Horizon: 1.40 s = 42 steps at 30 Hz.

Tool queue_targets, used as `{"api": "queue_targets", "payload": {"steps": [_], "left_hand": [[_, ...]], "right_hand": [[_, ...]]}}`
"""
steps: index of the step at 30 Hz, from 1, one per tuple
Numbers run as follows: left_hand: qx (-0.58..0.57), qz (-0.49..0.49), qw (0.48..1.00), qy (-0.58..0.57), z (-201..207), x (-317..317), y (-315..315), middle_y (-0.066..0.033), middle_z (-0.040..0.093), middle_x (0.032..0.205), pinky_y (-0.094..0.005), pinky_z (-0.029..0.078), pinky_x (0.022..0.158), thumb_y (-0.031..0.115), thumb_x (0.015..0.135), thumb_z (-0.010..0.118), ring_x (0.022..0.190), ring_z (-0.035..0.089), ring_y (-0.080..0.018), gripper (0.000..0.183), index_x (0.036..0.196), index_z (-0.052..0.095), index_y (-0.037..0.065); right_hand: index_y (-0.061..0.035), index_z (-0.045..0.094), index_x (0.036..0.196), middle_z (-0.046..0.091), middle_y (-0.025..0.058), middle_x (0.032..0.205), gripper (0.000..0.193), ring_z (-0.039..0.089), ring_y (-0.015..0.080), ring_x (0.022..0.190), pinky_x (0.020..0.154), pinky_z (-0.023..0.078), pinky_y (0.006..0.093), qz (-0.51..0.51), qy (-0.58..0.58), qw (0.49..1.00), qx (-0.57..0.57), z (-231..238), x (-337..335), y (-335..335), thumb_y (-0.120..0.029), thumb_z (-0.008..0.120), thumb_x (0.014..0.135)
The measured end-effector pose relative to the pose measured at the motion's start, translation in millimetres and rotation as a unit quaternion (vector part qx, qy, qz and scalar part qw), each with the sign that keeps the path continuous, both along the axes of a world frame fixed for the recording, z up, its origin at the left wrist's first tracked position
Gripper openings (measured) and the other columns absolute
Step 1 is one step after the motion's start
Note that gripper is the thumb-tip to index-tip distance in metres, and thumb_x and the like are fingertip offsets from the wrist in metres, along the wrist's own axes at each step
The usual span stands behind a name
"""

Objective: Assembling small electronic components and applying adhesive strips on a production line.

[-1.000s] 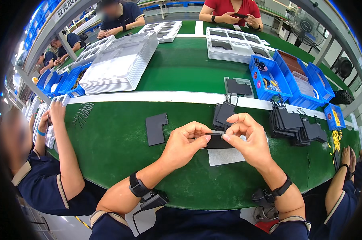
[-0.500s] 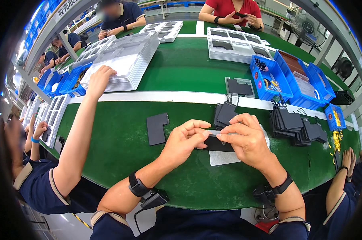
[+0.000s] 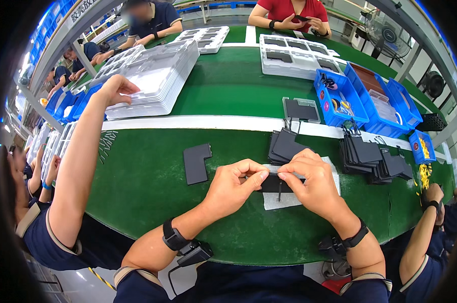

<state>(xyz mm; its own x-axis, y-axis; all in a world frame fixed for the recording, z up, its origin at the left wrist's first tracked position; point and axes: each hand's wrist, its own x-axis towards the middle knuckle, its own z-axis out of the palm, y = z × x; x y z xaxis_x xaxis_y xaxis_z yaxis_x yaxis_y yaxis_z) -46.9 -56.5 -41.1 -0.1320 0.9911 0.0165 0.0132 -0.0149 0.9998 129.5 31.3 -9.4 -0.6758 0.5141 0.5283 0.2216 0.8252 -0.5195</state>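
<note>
A flat black pack (image 3: 269, 184) with a short dark cable (image 3: 280, 191) lies in front of me over a white cloth (image 3: 289, 201). My left hand (image 3: 234, 186) pinches at its left part, thumb against fingers. My right hand (image 3: 312, 181) is closed in a pinch at its upper edge, the two sets of fingertips close together. What sits between the fingertips is too small to make out. A lone black L-shaped pack (image 3: 197, 164) rests left of my hands. Just beyond them is a small stack of black packs (image 3: 287, 144) with cables.
More black packs (image 3: 367, 154) are piled at right, near blue bins (image 3: 342, 101) and yellow pieces (image 3: 425, 177). White trays (image 3: 160, 86) are stacked at far left, where a co-worker's arm (image 3: 79, 151) reaches in. Small strips (image 3: 107, 144) lie beside that arm.
My fingertips have drawn together over the pack, and its cable now shows pointing toward me. The left co-worker's arm has shifted left; the right co-worker's hand has risen toward the yellow pieces.
</note>
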Motion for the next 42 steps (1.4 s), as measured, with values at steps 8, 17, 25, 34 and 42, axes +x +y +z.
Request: {"api": "queue_targets", "payload": {"steps": [8, 17, 25, 34, 42], "left_hand": [[0.008, -0.012, 1.000, -0.015, 2, 5, -2, -0.0031, 0.064, 0.087, -0.0225, 0.051, 0.069, 0.017, 0.090, 0.062, 0.077, 0.059, -0.0065, 0.022, 0.103, 0.061, 0.000], [0.001, 0.007, 1.000, -0.012, 0, 3, -2, -0.0004, 0.062, 0.081, -0.0203, 0.046, 0.062, 0.014, 0.088, 0.064, 0.070, 0.054, -0.0041, 0.015, 0.095, 0.064, 0.001], [0.027, -0.046, 0.995, -0.088, -2, -1, 0, 0.0009, 0.061, 0.075, -0.0197, 0.045, 0.060, 0.014, 0.086, 0.067, 0.066, 0.053, -0.0039, 0.014, 0.091, 0.065, 0.001], [-0.007, 0.042, 0.998, -0.040, 4, 5, -3, -0.0038, 0.065, 0.087, -0.0204, 0.052, 0.061, 0.010, 0.085, 0.067, 0.074, 0.059, -0.0058, 0.013, 0.094, 0.064, 0.001], [0.028, 0.023, 0.999, 0.002, 1, 1, -4, -0.0036, 0.065, 0.086, -0.0201, 0.050, 0.061, 0.011, 0.085, 0.067, 0.073, 0.058, -0.0056, 0.013, 0.094, 0.066, 0.001]], "right_hand": [[-0.0030, 0.063, 0.074, 0.058, 0.0069, 0.069, 0.006, 0.054, 0.0237, 0.072, 0.062, 0.040, 0.0358, 0.004, 0.017, 0.997, 0.071, -7, -5, -2, -0.003, 0.069, 0.071], [-0.0005, 0.063, 0.074, 0.062, 0.0093, 0.073, 0.009, 0.057, 0.0254, 0.074, 0.066, 0.046, 0.0358, 0.004, 0.041, 0.993, -0.114, -4, -3, -5, -0.005, 0.070, 0.072], [-0.0010, 0.064, 0.076, 0.063, 0.0096, 0.073, 0.007, 0.057, 0.0241, 0.074, 0.068, 0.045, 0.0331, 0.082, 0.039, 0.965, -0.245, -14, 1, 4, -0.006, 0.069, 0.073], [0.0009, 0.067, 0.082, 0.065, 0.0074, 0.077, 0.015, 0.059, 0.0232, 0.078, 0.069, 0.042, 0.0346, -0.044, 0.047, 0.991, 0.115, -22, -15, -13, -0.003, 0.071, 0.068], [0.0032, 0.066, 0.087, 0.066, 0.0102, 0.083, 0.020, 0.059, 0.0245, 0.082, 0.071, 0.043, 0.0351, 0.000, 0.048, 0.989, 0.139, -20, -14, -14, -0.001, 0.069, 0.068]]}}
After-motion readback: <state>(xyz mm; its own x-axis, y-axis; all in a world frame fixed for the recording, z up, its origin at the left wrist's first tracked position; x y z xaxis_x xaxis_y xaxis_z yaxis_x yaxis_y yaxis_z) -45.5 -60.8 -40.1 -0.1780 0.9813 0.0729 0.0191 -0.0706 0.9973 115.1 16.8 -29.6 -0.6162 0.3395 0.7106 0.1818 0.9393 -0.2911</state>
